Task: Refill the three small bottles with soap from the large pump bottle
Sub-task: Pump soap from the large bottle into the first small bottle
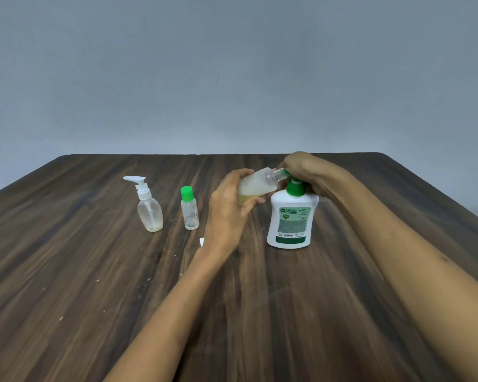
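**Head view: small bottle tipped to the pump spout**

We hold the open small bottle [255, 186] in our left hand [226, 213], fingers wrapped round its base, long axis tilted, neck touching the spout. Our right hand [301, 168] presses the pump bottle [291, 219], toward the desk's [260, 312] far right corner; its fingers are hidden.

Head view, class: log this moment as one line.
left hand: holds tilted open bottle | right hand: on pump of large pump bottle | neck at spout | two small bottles standing: untouched
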